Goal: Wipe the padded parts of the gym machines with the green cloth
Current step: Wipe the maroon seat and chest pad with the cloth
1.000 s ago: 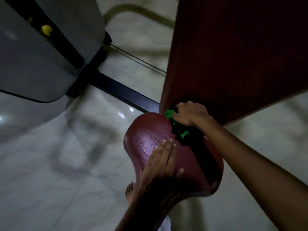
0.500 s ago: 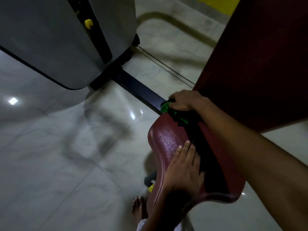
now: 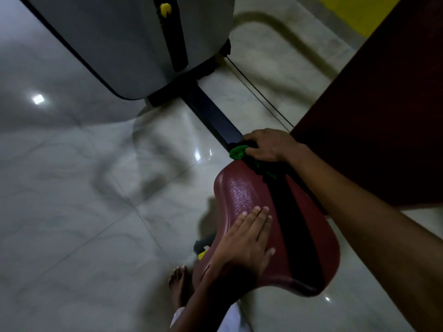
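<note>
The right hand (image 3: 268, 146) is closed around the green cloth (image 3: 238, 152) and presses it on the far, narrow end of the red seat (image 3: 242, 190). A bunch of the cloth comes out to the left of the fingers, and a darker part of it lies under the wrist, on the seat. The left hand (image 3: 247, 240) lies flat on the near left part of the seat, fingers together and stretched, holding nothing. A dark band runs along the middle of the seat, under the right forearm. The red back pad (image 3: 374, 116) rises at the right, just behind the right hand. A dark frame bar (image 3: 211, 116) goes over the floor (image 3: 84, 212) from the seat to the grey weight cover (image 3: 119, 44), which has a yellow pin (image 3: 165, 9) in its black slot. A thin cable (image 3: 259, 94) runs beside the bar. A bare foot (image 3: 178, 283) stands on the pale tiles below the seat. The light is dim, so fine details of the cloth are hard to tell.
</note>
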Tool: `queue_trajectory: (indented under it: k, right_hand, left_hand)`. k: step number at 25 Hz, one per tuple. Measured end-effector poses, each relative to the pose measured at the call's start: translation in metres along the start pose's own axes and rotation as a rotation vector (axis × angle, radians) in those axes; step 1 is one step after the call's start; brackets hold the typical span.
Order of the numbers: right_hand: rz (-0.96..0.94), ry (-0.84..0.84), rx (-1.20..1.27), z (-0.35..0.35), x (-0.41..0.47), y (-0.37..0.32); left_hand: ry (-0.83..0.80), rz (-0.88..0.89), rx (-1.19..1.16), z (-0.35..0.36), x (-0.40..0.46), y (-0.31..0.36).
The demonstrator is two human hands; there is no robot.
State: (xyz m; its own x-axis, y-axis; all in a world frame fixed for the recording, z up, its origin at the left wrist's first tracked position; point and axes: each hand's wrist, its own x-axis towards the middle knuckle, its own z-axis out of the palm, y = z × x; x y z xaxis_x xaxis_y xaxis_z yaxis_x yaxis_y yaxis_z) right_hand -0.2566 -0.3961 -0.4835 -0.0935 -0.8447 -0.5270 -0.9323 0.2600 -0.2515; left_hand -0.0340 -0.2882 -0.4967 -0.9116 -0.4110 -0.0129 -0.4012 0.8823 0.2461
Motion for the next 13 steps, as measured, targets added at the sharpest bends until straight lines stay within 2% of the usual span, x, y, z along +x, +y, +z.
queue_trajectory:
  k: [2, 6, 10, 13]
  right_hand:
    - [-0.014, -0.003, -0.001, -0.001, -0.003, 0.002]
    - [0.074, -0.041, -0.131, -0.007, 0.005, -0.018]
    - [-0.155, -0.113, -0.287, -0.011, 0.019, -0.055]
    - [-0.051, -0.160, -0.275, -0.013, 0.024, -0.046]
  left_hand:
    - [0.022, -0.016, -0.013, 0.001, -0.007, 0.002]
    - [0.000, -0.065, 0.028, 0.004, -0.014, 0.008]
    - [-0.028, -0.132, -0.007, 0.004, -0.016, 0.019]
    - [-0.023, -0.146, -0.034, 0.003, -0.015, 0.023]
